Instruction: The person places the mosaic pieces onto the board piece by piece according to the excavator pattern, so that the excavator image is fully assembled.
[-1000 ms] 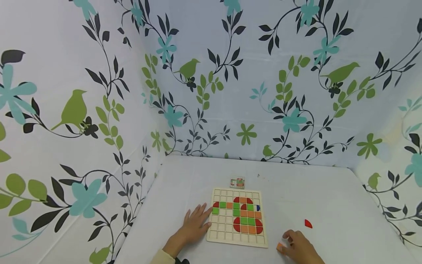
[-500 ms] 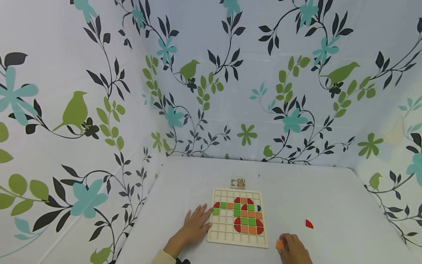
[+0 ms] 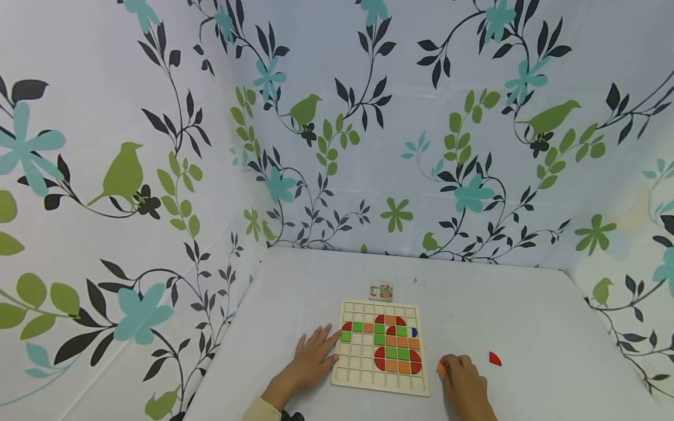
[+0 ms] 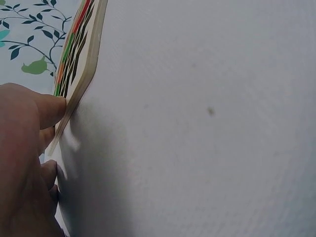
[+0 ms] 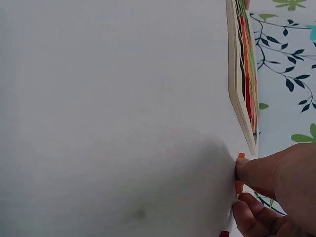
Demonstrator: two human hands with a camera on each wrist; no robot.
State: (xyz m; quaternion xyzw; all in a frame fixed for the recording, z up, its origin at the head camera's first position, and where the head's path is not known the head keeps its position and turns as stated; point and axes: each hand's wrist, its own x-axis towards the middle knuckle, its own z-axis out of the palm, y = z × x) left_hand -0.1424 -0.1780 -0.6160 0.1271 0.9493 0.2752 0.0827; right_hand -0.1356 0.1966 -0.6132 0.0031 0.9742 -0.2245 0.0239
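A cream wooden grid board [image 3: 354,362] lies on the table, with red, green, orange and blue pieces set in its cells. At its left edge rests my left hand [image 3: 313,358], fingers spread and fairly straight; the left wrist view has the thumb [image 4: 53,109] touching the board's rim [image 4: 85,81]. To the right of the board, my right hand [image 3: 466,381] pinches an orange tile [image 5: 239,186] between thumb and fingers, close to the tabletop. Fingers partly cover that tile. A red quarter-round piece [image 3: 495,358] lies on the table, right of this hand.
Behind the board lies a small pattern card [image 3: 381,291] with a picture in similar colours. The white table [image 3: 526,316] meets a hanging cloth [image 3: 337,146] printed with leaves, flowers and birds at the back and sides.
The right hand has picked at the orange tile, gripped it, and carried it a little forward and left, nearer the board. My left hand stays in place. The head view shifts slightly.
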